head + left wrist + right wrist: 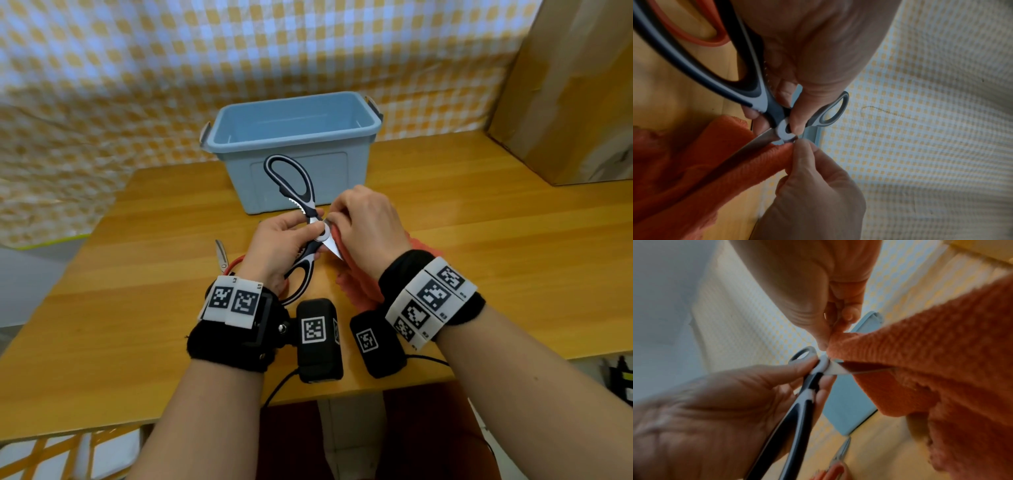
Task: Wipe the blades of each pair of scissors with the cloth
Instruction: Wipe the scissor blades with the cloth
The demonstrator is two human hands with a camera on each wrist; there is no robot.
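Over the wooden desk (pixel 479 240), the person's left hand (pixel 277 245) grips a pair of black-and-white kitchen scissors (pixel 308 219) near the pivot, with the thumb pressed on the round pivot disc and the fingers curled under the lower handle. The scissors are opened wide: one handle loop rises in front of the light blue plastic storage bin (pixel 294 137), and the other runs down past the left wrist. The right hand (pixel 366 226) pinches a fold of orange cloth (pixel 694 170) between thumb and fingertips, right at the base of a blade beside the pivot. The left wrist view shows the cloth folded along both sides of one blade, whose shiny flat lies bare in the crease; the blade tip pokes out below the right hand in the head view. The rest of the cloth hangs down to the desk under the right wrist. A second pair of scissors with orange-red handles (pixel 224 257) lies on the desk just left of the left hand, partly hidden behind it. A cardboard box (pixel 565 85) stands at the far right.
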